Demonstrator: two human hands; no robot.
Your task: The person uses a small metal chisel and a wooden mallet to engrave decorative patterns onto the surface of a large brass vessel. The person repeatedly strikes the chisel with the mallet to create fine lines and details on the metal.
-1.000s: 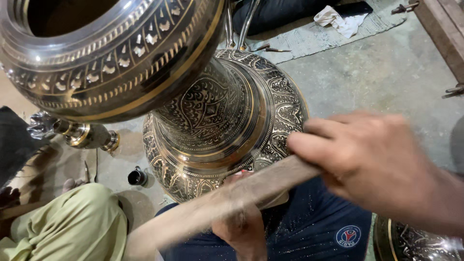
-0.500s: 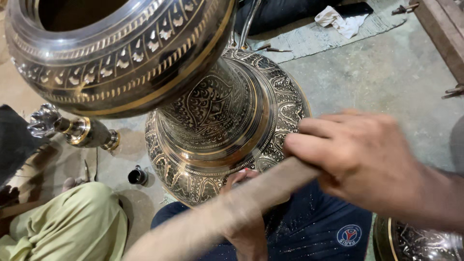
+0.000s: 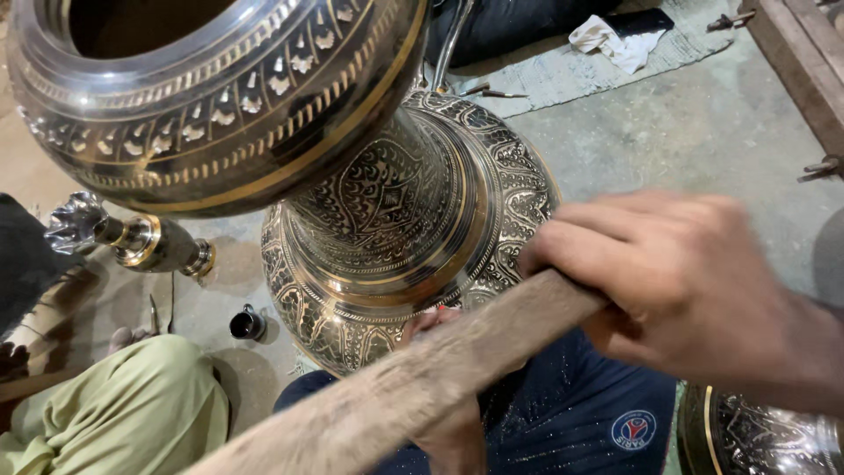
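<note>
wooden stick in right hand grip, beside engraved vase

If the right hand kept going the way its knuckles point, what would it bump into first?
Most likely the big engraved brass vase. The right hand, gripping a wooden stick, points left toward its wide base. Depth is hard to judge, so it might pass just above.

Polished engraved metal, rough wood, matt floor

The large vase is glossy metal, dark with brass-coloured bands, its surface chased all over in fine relief. The stick held in the right hand is bare, coarse-grained wood (dull, unvarnished). A smaller metal piece lying on the floor shines the same way. The floor is matt grey, rough like concrete; the trousers are dark blue cloth, dusted with specks.
</note>
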